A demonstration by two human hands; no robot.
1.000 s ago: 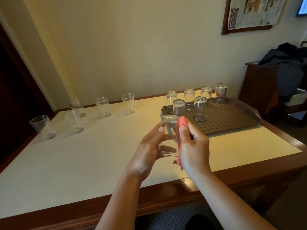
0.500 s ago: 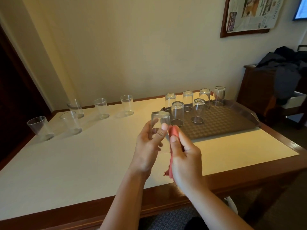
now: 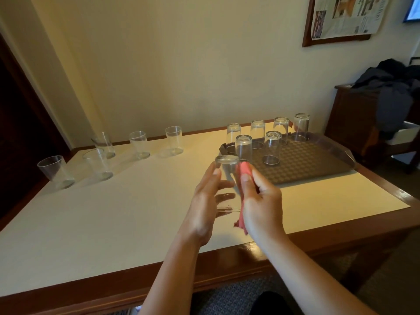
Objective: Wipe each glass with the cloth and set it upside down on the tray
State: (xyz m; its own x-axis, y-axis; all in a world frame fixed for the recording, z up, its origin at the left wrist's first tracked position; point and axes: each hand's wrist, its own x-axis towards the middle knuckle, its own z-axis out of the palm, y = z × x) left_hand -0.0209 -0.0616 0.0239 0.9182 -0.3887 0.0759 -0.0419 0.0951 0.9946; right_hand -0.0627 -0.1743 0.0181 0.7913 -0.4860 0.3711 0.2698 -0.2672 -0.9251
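Cream-topped table (image 3: 127, 214) – five upright glasses (image 3: 100, 164), brown tray (image 3: 313, 164).

Clear, see-through glass (image 3: 227, 176) between the fingers (image 3: 210, 180), smooth and a bit shiny. Soft pinkish-red cloth (image 3: 244, 171) pinched right beside it, matte. Past the fingertips, brown plastic-looking tray (image 3: 318, 162) with a bumpy textured pattern. Matte cream table top (image 3: 113, 212) underneath, edged in glossy dark wood.
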